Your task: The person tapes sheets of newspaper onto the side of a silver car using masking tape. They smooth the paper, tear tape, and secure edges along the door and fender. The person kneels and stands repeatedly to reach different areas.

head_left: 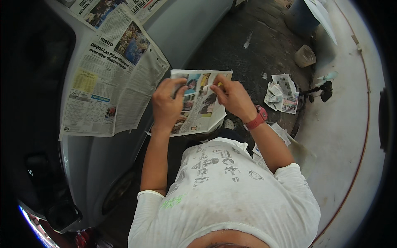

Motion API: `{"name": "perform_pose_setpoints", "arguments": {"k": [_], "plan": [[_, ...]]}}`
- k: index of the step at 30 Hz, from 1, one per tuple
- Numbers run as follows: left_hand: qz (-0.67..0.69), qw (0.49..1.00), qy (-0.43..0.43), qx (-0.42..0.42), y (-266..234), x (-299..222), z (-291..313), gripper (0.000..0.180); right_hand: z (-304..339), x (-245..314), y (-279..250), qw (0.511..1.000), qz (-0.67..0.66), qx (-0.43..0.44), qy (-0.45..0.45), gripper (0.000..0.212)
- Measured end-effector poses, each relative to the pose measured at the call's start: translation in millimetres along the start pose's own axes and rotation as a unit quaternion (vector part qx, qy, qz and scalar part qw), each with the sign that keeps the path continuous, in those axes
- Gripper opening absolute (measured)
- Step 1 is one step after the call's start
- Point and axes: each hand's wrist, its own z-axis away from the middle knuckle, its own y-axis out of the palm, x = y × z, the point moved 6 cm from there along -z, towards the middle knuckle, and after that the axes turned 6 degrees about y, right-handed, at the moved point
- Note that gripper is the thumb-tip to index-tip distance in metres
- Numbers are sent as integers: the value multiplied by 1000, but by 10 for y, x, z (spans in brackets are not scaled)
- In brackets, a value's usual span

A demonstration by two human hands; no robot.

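Observation:
In front of my body a folded newspaper sheet (pixel 198 105) with colour pictures spreads out beneath both hands. My left hand (pixel 167 99) is over its left edge, fingers curled toward the thumb; what they grip, if anything, is hidden. My right hand (pixel 235 98), below a red wristwatch (pixel 257 117), pinches at the sheet's upper right part. A small white bit and a spot of yellow show by its fingertips, too small to name. To the left, more newspaper sheets (pixel 124 89) cover part of a grey car body (pixel 186 31).
Crumpled newspapers (pixel 282 94) lie on the dark floor at right, next to a small black stand-like object (pixel 324 91). A whitish plastic container (pixel 305 56) and a large blue-grey bin (pixel 301 18) are farther back. A pale wall (pixel 343 124) bounds the right side.

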Motion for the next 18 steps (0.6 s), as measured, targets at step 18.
{"name": "perform_pose_setpoints", "arguments": {"k": [18], "plan": [[151,941,-257,160,-240,164,-87,36,-754,707,24,982,61,115,-134,41]]}}
